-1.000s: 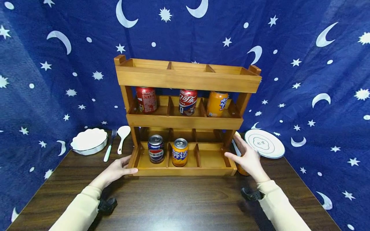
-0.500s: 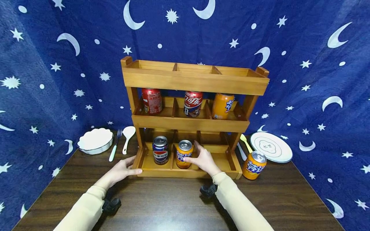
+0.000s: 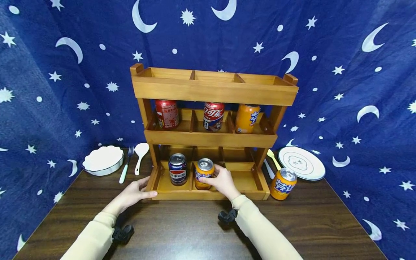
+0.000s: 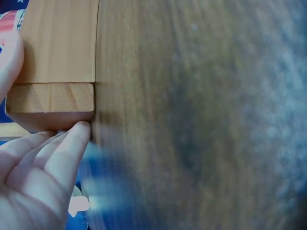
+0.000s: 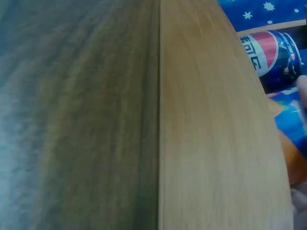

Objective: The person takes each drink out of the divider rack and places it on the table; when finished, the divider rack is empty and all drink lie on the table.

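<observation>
An orange soda can (image 3: 200,185) stands in the middle compartment of the bottom tier of a three-tier wooden rack (image 3: 208,195). My right hand (image 3: 224,183) grips it from the right, thumb across its front. In the right wrist view only a strip of the orange can (image 5: 293,160) shows beside the front board. At the rack's lower left corner my left hand (image 3: 134,192) holds on, thumb at the front and fingers along the outer side; in the left wrist view the fingers (image 4: 67,153) touch the end panel. A dark blue cola can (image 3: 177,173) stands in the bottom left compartment.
Two red cans (image 3: 167,115) and another orange can (image 3: 246,119) fill the middle tier. To the right stand an orange can (image 3: 282,185), a yellow-handled utensil (image 3: 274,159) and a plate (image 3: 302,162). A scalloped dish (image 3: 103,160), fork (image 3: 125,168) and white spoon (image 3: 140,153) lie left.
My right hand has moved left from the rack's right end to the orange can in the middle compartment and taken hold of it. My left hand has stayed at the corner.
</observation>
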Motion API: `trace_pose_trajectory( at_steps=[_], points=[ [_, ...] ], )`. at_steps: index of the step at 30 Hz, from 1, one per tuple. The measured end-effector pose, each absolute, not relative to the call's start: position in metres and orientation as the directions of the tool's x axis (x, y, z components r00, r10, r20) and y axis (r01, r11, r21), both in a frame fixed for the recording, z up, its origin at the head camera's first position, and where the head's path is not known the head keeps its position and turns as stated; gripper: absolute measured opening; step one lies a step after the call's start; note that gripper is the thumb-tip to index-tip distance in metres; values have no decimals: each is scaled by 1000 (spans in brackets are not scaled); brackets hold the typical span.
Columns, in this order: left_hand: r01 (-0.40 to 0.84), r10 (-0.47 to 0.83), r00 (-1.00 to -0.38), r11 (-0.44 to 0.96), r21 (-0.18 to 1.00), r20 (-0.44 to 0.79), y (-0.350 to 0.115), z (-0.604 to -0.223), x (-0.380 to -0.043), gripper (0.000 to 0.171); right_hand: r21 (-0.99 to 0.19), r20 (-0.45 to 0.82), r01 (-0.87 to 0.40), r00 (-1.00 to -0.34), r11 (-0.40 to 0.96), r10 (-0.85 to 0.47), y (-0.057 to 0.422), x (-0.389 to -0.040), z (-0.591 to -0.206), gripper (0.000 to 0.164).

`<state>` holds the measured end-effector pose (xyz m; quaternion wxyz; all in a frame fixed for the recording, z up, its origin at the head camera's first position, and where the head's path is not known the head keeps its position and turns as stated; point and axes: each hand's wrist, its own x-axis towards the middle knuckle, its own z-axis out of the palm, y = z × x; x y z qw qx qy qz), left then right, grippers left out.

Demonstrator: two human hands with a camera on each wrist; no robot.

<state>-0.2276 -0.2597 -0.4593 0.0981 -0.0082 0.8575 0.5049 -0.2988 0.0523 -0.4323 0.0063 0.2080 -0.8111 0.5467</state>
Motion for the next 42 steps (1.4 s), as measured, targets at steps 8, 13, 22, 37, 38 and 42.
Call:
trace_pose_trajectory(
  at_steps=[8,13,22,37,38,42],
  points=[
    [-102,89,-982,490,866,-166,-260,-459,-226,87,-895,307,-367,-919,253,-245,69,-275,-402,54],
    [-88,103,-982,485,870,-157,-259,-458,-226,86,-873,359,-407,-909,269,-210,104,-275,-393,58],
    [-98,93,-981,522,847,-171,-259,-456,-227,88,-823,366,-422,-906,380,-214,183,-254,-369,55],
    [-65,125,-980,543,837,-158,-260,-452,-229,85,-704,330,-308,-940,640,-90,331,-221,-411,54],
    [-73,120,-979,543,836,-163,-260,-452,-229,85,-708,330,-299,-941,640,-74,341,-224,-419,54],
    [-75,129,-976,557,827,-175,-260,-452,-230,85,-728,301,-249,-953,638,-29,373,-242,-443,56]
  ],
)
